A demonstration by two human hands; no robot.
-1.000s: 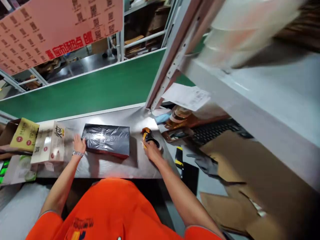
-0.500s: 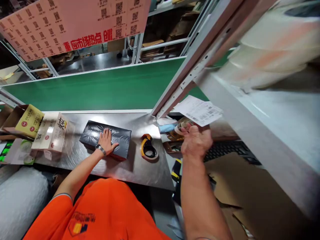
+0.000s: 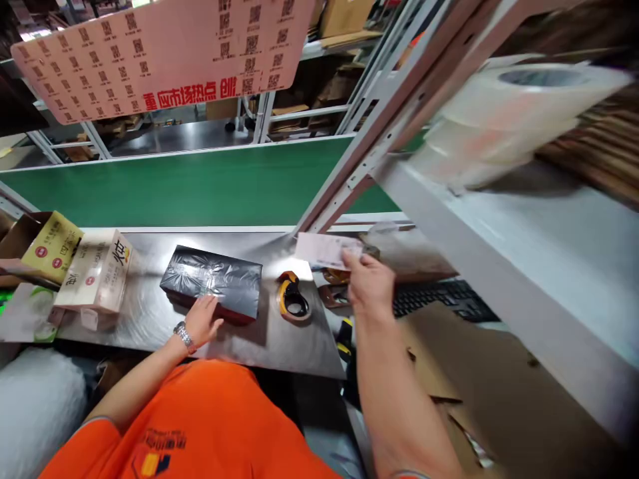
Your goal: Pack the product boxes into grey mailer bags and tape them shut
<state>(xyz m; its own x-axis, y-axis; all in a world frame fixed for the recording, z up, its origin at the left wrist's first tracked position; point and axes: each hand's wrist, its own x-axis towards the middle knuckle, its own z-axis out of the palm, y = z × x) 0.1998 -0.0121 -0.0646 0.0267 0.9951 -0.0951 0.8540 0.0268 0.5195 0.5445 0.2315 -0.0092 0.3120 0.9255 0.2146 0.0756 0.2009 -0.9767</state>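
Observation:
A box wrapped in shiny black plastic (image 3: 219, 273) lies on the steel table. My left hand (image 3: 202, 320), with a watch on its wrist, rests its fingers on the box's near edge, thumb apart, gripping nothing. Over the table's right end, my right hand (image 3: 370, 283) pinches a white printed label (image 3: 322, 250) between thumb and fingers; its print is blurred. Between the box and that hand sits a yellow and black tape dispenser (image 3: 292, 297) with a roll in it.
Printed cartons (image 3: 97, 273) stand at the table's left end. Behind runs a green conveyor belt (image 3: 200, 189). A white shelf (image 3: 499, 246) with tape rolls (image 3: 504, 120) juts in at right, above a keyboard (image 3: 444, 301) and flat cardboard (image 3: 464, 359). A metal post (image 3: 369, 156) rises at the table's back corner.
My right hand has moved left with the label, toward the table. My left hand has slid back from the top of the black box to its near edge.

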